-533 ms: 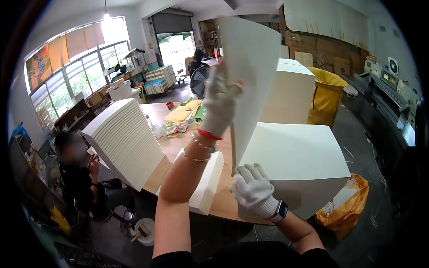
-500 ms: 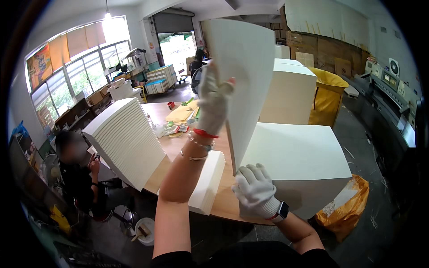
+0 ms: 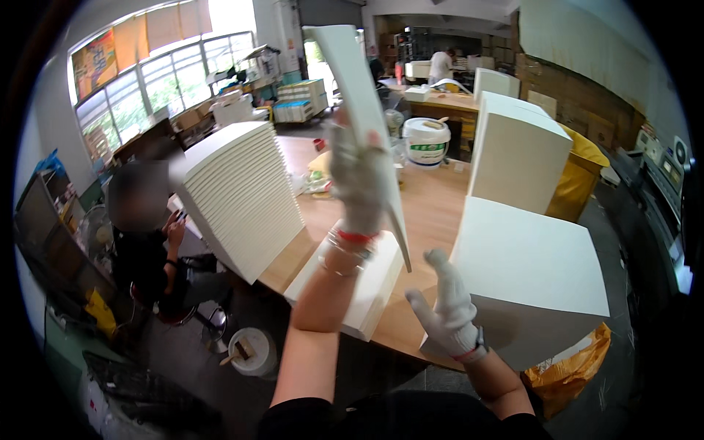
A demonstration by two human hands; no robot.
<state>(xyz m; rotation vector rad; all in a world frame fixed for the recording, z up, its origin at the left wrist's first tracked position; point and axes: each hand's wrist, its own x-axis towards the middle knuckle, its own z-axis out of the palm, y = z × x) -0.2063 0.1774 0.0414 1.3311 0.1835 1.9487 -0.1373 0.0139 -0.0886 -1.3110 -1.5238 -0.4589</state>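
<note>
My left hand (image 3: 359, 180), gloved in white with bare fingertips, grips a large stiff white sheet (image 3: 369, 110) held upright and seen nearly edge-on. Motion blurs that hand. My right hand (image 3: 449, 312), in a white glove, is open with its thumb and fingers apart, holding nothing. It hovers beside the near left corner of a thick stack of white sheets (image 3: 528, 257). Under my left forearm a lower white stack (image 3: 378, 297) lies on the wooden table (image 3: 433, 194). A tall leaning stack with ridged layers (image 3: 227, 191) stands to the left.
Another tall white block (image 3: 517, 154) stands behind the right stack, next to a yellow bin (image 3: 583, 176). A white bucket (image 3: 425, 143) is at the table's far side. At left sits a person (image 3: 147, 235), near a floor bucket with a brush (image 3: 251, 352). An orange sack (image 3: 572, 374) lies right.
My left hand has carried the white sheet leftward off the right stack and turned it nearly edge-on. My right hand has come off the stack and opened. The view has swung right.
</note>
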